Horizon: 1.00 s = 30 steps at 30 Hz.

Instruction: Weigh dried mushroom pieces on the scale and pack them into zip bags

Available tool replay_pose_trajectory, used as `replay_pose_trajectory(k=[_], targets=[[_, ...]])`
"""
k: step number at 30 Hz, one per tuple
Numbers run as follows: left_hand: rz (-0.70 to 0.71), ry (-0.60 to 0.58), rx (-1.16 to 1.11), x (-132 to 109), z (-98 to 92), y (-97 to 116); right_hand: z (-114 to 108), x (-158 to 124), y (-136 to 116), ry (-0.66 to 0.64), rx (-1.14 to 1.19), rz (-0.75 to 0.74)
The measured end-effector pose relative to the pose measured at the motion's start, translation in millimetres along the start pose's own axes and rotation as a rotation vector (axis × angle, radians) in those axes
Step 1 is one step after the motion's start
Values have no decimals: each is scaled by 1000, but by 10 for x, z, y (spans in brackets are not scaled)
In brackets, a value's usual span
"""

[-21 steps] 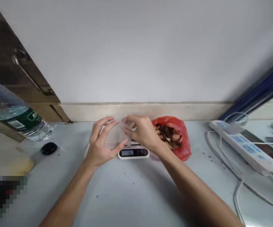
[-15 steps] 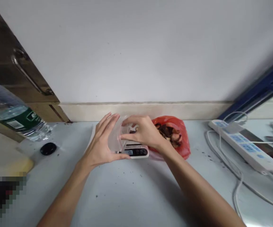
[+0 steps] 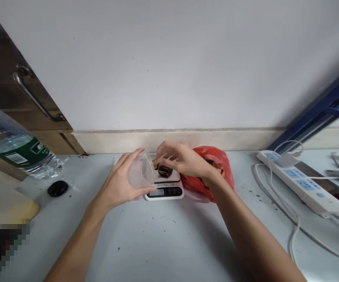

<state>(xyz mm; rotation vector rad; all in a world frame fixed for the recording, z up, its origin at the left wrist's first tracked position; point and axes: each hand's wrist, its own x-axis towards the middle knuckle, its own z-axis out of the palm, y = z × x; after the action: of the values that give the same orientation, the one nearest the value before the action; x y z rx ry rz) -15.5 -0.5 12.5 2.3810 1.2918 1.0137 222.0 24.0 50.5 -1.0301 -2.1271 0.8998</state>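
My left hand (image 3: 118, 182) is closed around a clear plastic zip bag (image 3: 138, 172) with a red line near its mouth. The bag's mouth faces right, over the left part of a small white kitchen scale (image 3: 171, 184). The thumb lies by the lit display, which seems to read 100. Dark brown dried slices (image 3: 165, 170) rest on the scale's platform. Just above them is my right hand (image 3: 184, 158), its fingers curved and apart. To its right, partly behind the wrist, sits a red plastic bag (image 3: 226, 168) holding more brown dried pieces.
At left, a large water bottle (image 3: 25, 150) leans over the grey table (image 3: 145, 243), near a black cap (image 3: 57, 188) and a cloudy container (image 3: 4, 196). A white power strip (image 3: 304, 182) with cables lies at right. The wall (image 3: 169, 78) stands behind.
My right hand has let go of the clear bag's edge and moved a little right, over the slices. My left hand has shifted slightly left with the bag, uncovering the slices.
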Motion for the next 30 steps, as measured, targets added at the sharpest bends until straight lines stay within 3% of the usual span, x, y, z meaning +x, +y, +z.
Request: replay_pose_trajectory(k=[2,5,10,15,22,25,30], targets=[[-19,15,62,18,6,-23,-41,-14,-9,59,-226,145],[-42,-22,126,37,27,-56,-26,-19,-50,-4,-501,302],[-66,-131,168,40,76,-71,161,29,-142,-168,-677,363],[-72,-166,170,31,99,-55,247,69,-158,-210,-765,433],[-74,-182,144,18,112,-81,132,67,-118,-215,-641,394],[-69,-174,133,10,117,-101,36,31,-87,-159,-502,361],[-102,-174,88,10,128,-81,-118,-54,-75,-119,-95,114]])
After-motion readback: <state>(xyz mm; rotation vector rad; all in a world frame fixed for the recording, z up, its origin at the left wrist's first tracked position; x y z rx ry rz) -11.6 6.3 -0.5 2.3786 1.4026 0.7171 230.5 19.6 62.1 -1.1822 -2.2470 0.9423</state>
